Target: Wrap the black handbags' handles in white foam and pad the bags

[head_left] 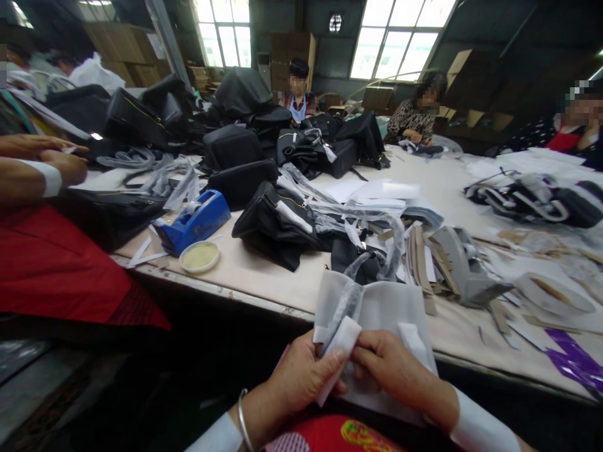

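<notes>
My left hand is closed on a narrow white foam strip, thumb on top. The fingertips of my right hand pinch at the same strip from the other side. Behind both hands a translucent white foam sheet hangs over the table edge. A plastic-wrapped strap runs across that sheet up to a black bag lying on the table. Another small white strip lies against the sheet beside my right hand. The lower fingers of both hands are partly hidden.
A blue tape dispenser and a round dish stand left; a grey tape dispenser stands right, near cardboard pieces. Black bags are heaped behind. A co-worker's hands are at far left; other people sit across the table.
</notes>
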The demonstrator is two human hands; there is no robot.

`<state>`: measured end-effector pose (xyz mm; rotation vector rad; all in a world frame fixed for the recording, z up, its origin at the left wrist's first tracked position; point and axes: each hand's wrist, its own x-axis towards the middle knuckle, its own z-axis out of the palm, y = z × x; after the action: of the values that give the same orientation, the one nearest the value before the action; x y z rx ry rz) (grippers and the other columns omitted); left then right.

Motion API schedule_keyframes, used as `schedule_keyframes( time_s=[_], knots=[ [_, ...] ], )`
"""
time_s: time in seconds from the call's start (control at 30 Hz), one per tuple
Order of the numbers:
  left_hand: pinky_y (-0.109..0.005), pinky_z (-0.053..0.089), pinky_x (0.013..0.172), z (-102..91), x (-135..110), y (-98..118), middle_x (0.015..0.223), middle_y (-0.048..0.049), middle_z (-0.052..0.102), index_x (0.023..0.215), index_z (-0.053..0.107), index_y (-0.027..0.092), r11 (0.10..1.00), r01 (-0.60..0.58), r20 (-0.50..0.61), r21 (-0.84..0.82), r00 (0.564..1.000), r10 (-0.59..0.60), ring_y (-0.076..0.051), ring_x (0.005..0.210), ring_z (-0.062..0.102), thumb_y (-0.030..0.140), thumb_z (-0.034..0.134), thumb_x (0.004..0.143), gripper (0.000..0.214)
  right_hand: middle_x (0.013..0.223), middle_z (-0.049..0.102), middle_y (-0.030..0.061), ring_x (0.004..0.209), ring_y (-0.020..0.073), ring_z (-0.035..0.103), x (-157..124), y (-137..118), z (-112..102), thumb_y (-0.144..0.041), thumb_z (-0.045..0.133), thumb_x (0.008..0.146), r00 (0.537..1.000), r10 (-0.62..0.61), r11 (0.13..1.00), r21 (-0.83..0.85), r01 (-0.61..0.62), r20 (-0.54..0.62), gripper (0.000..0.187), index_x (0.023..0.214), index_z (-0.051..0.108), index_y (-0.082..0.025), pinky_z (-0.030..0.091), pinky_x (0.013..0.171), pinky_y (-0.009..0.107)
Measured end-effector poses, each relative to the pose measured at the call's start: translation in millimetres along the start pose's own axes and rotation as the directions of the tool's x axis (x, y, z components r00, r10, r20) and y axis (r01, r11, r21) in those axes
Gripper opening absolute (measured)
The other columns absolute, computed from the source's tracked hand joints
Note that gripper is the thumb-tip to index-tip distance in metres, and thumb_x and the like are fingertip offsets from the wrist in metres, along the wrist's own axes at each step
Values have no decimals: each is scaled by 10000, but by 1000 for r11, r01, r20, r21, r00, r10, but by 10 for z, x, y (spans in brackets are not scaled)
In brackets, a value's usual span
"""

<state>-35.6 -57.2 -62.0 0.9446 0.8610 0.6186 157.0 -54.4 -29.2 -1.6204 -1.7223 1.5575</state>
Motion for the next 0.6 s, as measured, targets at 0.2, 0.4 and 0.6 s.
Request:
schedule_keyframes(
  time_s=[0.2,0.4,0.6],
  knots=[
    [-200,439,499,43,-45,42,798,-45,666,1136,575,143,997,-23,-2,80,1000,23,-128,580,595,564,626,845,514,665,641,-1,507,106,527,-87,19,33,-345,476,933,1000,4,1000,-17,-4,1,289,845,681,-162,390,479,199],
    [-204,432,516,21,-63,47,772,-27,631,1142,584,130,993,-7,11,122,1000,6,-132,604,574,591,609,841,551,671,626,-6,512,102,520,-155,23,56,-381,463,950,999,32,999,11,-32,25,318,839,661,-158,381,466,196],
    [-204,425,500,6,-27,-38,784,-38,645,1096,625,111,996,8,-38,94,999,-4,-126,575,577,589,636,820,552,687,656,10,597,139,573,-174,37,30,-342,441,958,1000,18,994,-112,-19,-11,318,825,672,-169,432,570,242]
  ],
)
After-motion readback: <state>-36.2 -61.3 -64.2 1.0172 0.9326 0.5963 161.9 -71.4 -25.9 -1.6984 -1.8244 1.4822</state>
